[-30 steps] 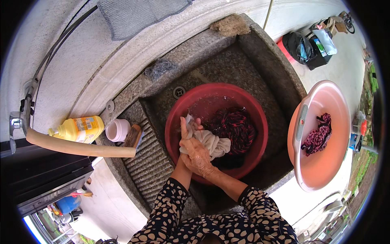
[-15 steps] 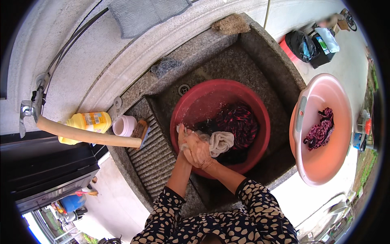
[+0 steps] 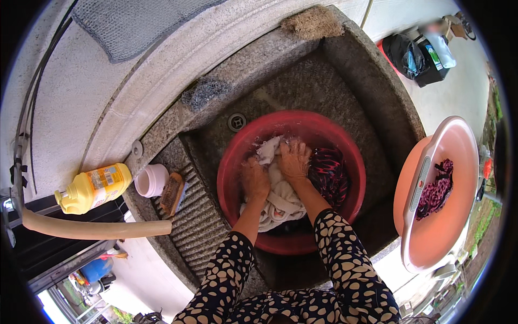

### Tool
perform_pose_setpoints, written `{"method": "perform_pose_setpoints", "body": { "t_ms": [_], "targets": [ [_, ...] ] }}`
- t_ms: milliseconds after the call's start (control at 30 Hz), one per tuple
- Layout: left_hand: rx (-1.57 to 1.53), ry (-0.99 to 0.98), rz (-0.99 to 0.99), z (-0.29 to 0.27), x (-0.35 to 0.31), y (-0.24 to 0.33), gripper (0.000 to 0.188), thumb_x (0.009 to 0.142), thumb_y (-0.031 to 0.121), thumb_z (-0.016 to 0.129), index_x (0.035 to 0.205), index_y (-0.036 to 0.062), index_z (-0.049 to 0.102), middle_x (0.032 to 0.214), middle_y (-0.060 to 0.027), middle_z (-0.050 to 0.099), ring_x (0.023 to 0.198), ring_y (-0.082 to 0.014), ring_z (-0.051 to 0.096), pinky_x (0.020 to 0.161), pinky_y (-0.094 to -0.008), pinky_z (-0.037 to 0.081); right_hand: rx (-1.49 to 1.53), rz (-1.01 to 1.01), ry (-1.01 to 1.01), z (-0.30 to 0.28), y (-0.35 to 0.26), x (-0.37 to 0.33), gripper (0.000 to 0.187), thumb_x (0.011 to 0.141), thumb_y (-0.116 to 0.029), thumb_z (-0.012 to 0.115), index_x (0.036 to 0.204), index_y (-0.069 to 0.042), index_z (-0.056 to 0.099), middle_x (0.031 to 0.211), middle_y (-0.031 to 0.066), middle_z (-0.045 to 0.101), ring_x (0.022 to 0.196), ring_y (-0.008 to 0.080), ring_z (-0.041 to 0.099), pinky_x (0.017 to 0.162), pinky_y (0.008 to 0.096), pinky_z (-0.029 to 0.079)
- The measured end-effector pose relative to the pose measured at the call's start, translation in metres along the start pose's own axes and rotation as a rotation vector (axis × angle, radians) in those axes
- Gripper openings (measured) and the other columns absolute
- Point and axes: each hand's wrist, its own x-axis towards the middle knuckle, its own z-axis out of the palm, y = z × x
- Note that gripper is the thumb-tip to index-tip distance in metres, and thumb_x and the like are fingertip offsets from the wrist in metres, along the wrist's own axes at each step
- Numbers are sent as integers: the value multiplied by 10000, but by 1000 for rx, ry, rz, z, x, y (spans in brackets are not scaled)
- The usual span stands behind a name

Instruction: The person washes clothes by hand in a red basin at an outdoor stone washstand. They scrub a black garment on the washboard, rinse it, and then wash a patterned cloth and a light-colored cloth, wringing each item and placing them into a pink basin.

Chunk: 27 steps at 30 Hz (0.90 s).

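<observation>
Both my hands are down in a red basin (image 3: pixel 226 156) that holds water and laundry. My left hand (image 3: pixel 256 180) lies flat beside and against a greyish-white cloth (image 3: pixel 283 201), its fingertips partly under the water. On the other side, my right hand (image 3: pixel 295 160) presses down on the same cloth with its fingers spread. The cloth is bunched between my hands and spills toward me between my wrists. Next to my right hand lies a black and pink patterned garment (image 3: pixel 328 175), partly hidden under the water.
The basin sits in a stone sink (image 3: pixel 375 102) with a ribbed washboard (image 3: pixel 199 216). On its left ledge are a scrub brush (image 3: pixel 172 193), a pink jar (image 3: pixel 151 180) and a yellow jug (image 3: pixel 97 186). A hose (image 3: pixel 102 229) reaches over it. An orange-pink tub (image 3: pixel 456 218) with a patterned garment stands right.
My hands were pressed together around the twisted cloth at the basin's left; now they are apart and lower, with the cloth spread in the water. The view has shifted somewhat.
</observation>
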Motion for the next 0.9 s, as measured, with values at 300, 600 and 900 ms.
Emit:
{"method": "perform_pose_setpoints", "body": {
  "t_ms": [300, 600, 900],
  "targets": [
    [-609, 192, 230, -23, -14, -10, 271, 827, 125, 616, 1051, 29, 500, 961, -124, 576, 883, -255, 543, 801, -356, 439, 516, 245, -143, -61, 4, 28, 220, 847, -279, 516, 937, -83, 561, 951, 165, 608, 918, 382, 567, 793, 477, 439],
    [-1039, 173, 478, -151, -46, 78, 226, 890, 125, 607, 1072, 39, 506, 940, 2, 564, 856, -66, 478, 765, -219, 406, 850, 126, 142, -224, -19, 41, 204, 864, -273, 564, 926, -78, 565, 785, 177, 627, 782, 367, 616, 684, 407, 471],
    [-988, 224, 819, -332, -106, 154, 193, 885, 95, 616, 1043, 35, 522, 957, -12, 603, 860, -52, 517, 770, -207, 433, 946, -206, 210, -423, -53, 51, 226, 806, -238, 655, 903, -33, 657, 609, 34, 565, 580, 91, 500, 567, 273, 433]
  ]
}}
